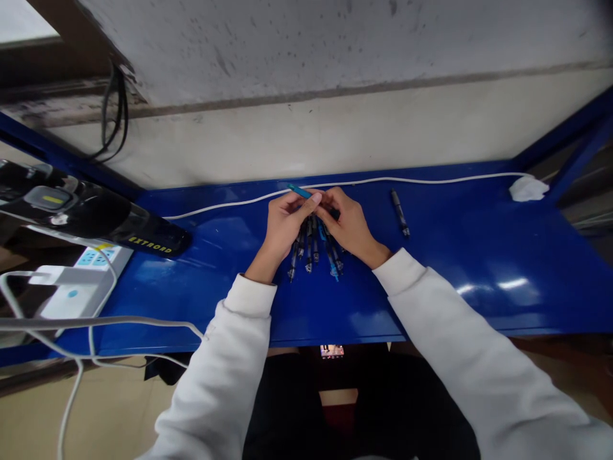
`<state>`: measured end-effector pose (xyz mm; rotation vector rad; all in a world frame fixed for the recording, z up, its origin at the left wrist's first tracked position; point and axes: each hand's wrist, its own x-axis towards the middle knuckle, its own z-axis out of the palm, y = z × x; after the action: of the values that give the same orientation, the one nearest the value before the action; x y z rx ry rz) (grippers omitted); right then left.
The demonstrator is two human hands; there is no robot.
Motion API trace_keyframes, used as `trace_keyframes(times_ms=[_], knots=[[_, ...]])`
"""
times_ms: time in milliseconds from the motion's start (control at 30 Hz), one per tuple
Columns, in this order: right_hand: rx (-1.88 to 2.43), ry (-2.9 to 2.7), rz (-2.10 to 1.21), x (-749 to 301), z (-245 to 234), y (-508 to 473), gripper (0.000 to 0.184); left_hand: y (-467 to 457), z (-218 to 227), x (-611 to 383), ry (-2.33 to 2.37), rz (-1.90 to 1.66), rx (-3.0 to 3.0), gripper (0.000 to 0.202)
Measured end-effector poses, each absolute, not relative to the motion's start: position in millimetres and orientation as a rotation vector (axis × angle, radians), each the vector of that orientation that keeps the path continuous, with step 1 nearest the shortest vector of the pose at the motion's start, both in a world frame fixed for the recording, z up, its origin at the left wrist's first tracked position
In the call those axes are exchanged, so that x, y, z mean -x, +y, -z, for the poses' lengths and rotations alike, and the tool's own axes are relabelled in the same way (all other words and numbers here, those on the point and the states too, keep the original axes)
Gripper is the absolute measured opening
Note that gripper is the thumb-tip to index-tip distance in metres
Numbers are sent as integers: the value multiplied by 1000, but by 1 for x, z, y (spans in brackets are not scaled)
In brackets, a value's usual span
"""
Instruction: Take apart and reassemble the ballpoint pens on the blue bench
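Observation:
A teal-blue pen (299, 191) is held up over the shelf, its far end pointing to the upper left. My left hand (286, 227) pinches it between thumb and fingers. Close against it, my right hand (348, 223) has its fingers curled at the pen's near end, which the fingertips partly cover. Beneath both hands lies a loose bunch of pens (309, 246), mostly black and clear. Among them is a bright blue pen (329, 252); the upper ends of the bunch are hidden by my hands. One dark pen (400, 213) lies apart to the right.
A blue metal shelf (230, 268) carries everything. A white cable (397, 180) runs along its back to a white plug (528, 188). At left are a black device marked EXTRORD (96, 211), a power strip (96, 262) and looping cables. A lit screen (332, 351) shows below the front edge.

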<state>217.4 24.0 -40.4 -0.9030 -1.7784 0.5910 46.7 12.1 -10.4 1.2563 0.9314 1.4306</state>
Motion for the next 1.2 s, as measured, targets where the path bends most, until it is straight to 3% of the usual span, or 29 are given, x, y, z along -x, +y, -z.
trace_keyframes(times_ms=[1200], knots=[[871, -1829, -532, -218, 32, 22, 35, 17, 14, -40, 962, -1475, -1146, 27]])
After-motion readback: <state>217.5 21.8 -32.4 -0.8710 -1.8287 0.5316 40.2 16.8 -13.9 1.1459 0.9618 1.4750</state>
